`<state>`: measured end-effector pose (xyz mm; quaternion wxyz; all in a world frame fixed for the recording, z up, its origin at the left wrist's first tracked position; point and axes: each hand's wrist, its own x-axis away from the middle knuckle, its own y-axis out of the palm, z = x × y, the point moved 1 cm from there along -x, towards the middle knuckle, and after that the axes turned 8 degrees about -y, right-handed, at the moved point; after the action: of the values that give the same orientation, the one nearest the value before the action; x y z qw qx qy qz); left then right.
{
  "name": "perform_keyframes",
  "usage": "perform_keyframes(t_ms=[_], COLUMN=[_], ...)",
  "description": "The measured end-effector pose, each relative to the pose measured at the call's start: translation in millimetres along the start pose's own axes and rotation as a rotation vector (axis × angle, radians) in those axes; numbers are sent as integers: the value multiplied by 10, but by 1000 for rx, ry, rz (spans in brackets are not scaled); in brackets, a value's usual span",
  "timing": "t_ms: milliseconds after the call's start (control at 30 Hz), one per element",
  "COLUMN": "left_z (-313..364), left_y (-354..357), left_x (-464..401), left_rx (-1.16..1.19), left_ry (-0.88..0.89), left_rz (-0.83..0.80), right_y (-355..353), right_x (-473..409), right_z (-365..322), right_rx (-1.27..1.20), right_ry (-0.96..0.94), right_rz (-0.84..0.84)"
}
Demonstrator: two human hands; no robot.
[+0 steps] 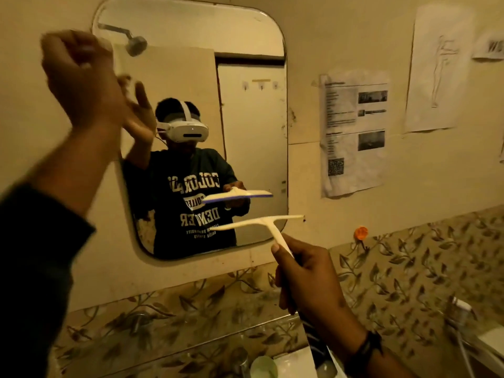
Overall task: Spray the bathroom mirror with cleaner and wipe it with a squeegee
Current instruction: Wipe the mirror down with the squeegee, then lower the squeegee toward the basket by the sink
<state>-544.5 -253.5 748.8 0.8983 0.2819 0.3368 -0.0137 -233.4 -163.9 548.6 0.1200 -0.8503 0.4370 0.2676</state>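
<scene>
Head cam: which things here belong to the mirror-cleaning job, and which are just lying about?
Job:
- mirror
- squeegee, gripped by the handle in the right hand
- left hand, raised at the mirror's left edge, blurred

Lying about:
- printed sheet and sketch on the wall
- orange hook
- green cup below

No spray bottle is visible.

Counter [286,317] under the mirror, glossy strip at 6 o'clock. On it: pale green round cup [264,366] (partly cut off), white item [294,361] beside it. Faucet [241,358] dim, unclear.
</scene>
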Motion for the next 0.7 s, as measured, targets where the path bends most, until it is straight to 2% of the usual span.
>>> perform_keyframes(t_ms=[33,100,167,267,367,533,700], left_z=[210,722,540,112,-19,-78,-100], left_y=[-50,-160,-345,-608,-754,-719,-297], left_x=[495,1459,2012,2517,2945,3414,3969], left_rx=[-1,-21,12,-15,-70,-175,-223], left_ry=[-19,-58,-99,-354,-516,-561,-565], left_rz=[-18,-167,-251,-326,-417,-536,-616], right_y=[-3,-12,-16,-35,-100,-422,-1059], right_x=[-8,6,31,59,56,76,83], right_z=[-51,-117,-140,-110,-74,-51,23], right_rx=[-3,0,22,71,124,135,119], right_ry=[-19,-48,-73,-101,-114,-105,-104], right_rz=[-3,-6,-19,-42,-50,-30,-12])
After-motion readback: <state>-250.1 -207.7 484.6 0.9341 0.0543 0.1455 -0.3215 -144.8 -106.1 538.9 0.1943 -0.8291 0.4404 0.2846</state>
